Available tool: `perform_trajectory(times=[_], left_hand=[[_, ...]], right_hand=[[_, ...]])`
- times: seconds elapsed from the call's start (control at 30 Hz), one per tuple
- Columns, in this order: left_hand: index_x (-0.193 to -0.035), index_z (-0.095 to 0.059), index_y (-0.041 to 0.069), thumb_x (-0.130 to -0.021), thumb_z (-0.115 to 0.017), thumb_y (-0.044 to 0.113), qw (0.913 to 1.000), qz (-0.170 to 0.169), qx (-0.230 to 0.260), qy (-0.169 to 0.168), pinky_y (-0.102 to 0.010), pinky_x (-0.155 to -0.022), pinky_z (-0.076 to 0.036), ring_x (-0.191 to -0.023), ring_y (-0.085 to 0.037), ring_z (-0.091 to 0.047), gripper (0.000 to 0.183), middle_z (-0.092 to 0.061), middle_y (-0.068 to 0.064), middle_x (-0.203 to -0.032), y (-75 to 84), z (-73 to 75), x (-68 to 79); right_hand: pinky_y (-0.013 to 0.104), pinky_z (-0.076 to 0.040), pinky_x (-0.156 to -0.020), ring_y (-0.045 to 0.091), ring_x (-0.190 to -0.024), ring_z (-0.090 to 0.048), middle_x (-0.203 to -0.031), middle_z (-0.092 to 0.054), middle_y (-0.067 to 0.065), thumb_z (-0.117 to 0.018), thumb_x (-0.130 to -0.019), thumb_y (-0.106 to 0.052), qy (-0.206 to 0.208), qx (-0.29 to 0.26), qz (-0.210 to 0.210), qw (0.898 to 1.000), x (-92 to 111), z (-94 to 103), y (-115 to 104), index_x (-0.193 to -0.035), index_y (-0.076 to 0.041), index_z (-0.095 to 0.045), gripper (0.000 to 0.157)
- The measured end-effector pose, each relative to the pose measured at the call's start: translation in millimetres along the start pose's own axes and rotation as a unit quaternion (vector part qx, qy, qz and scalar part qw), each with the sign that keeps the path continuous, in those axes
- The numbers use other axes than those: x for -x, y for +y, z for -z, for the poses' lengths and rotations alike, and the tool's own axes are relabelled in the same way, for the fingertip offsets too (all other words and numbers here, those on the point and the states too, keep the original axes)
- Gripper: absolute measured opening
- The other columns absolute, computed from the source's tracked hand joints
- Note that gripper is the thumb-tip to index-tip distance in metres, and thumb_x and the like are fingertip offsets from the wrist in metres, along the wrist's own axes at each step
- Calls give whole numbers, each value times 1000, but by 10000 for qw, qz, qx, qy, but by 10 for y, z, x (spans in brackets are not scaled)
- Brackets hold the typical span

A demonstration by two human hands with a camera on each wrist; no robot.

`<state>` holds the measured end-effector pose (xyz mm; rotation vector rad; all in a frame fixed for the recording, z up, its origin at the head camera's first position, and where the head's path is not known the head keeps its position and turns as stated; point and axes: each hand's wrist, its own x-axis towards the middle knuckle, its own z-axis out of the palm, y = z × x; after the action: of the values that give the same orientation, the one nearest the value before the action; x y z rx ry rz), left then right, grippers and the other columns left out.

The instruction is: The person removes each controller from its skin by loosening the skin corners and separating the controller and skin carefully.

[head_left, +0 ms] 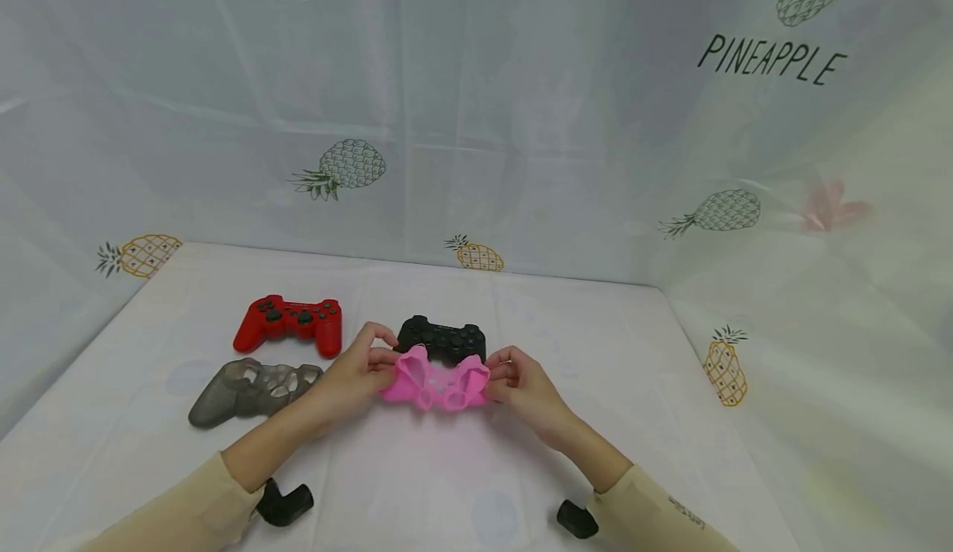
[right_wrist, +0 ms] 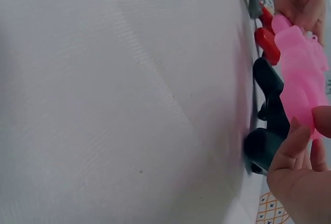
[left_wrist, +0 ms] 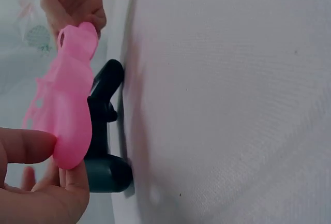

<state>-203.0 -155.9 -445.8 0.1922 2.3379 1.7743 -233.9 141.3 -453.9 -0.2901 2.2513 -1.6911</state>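
Note:
A pink silicone controller cover [head_left: 439,388] is held up between both hands, its openings showing in the head view. My left hand [head_left: 359,376] pinches one grip end of it between thumb and fingers, as the left wrist view shows close up on the pink cover [left_wrist: 72,110]. At the other end, my right hand [head_left: 527,391] pinches the opposite grip. Just behind the cover lies a black game controller [head_left: 447,342] on the table, its lower part hidden by the cover in the head view.
A red game controller [head_left: 290,320] lies at the back left of the white-covered table [head_left: 596,345]. Nearer, beside my left forearm, is a grey camouflage-patterned controller or cover [head_left: 249,391]. A pineapple-print curtain [head_left: 521,122] stands behind the table. Black wrist-camera mounts [head_left: 285,504] sit by both sleeves.

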Motion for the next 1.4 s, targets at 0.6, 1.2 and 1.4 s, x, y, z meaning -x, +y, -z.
perform_trajectory(times=[0.6, 1.2, 1.4], left_hand=[[-118, -55, 4, -100, -73, 14, 9994, -57, 165, 307, -25, -80, -51, -96, -22, -61, 27, -65, -10, -105, -37, -4, -3], [-131, -61, 16, -99, -64, 5, 9987, 183, -190, 441, -29, -83, -50, -97, -21, -60, 34, -73, -5, -113, 1, 1, 30], [-135, -61, 21, -98, -60, -1, 9996, 129, -176, 160, -30, -78, -51, -96, -26, -60, 43, -68, -9, -110, -12, 36, 41]], right_hand=[[27, -58, -87, 17, -89, -67, -85, -69, 2, -75, -95, -7, -351, -581, -143, 9976, 35, 56, 14, -112, 3, -58, 26], [30, -57, -88, 15, -89, -63, -94, -67, 6, -65, -95, -2, -442, -150, 92, 9989, 29, 45, 14, -130, -1, -71, 35], [33, -49, -82, 20, -89, -57, -87, -57, 3, -55, -95, -2, -589, 21, 8, 9983, 24, 29, -7, -133, -9, -72, 42]])
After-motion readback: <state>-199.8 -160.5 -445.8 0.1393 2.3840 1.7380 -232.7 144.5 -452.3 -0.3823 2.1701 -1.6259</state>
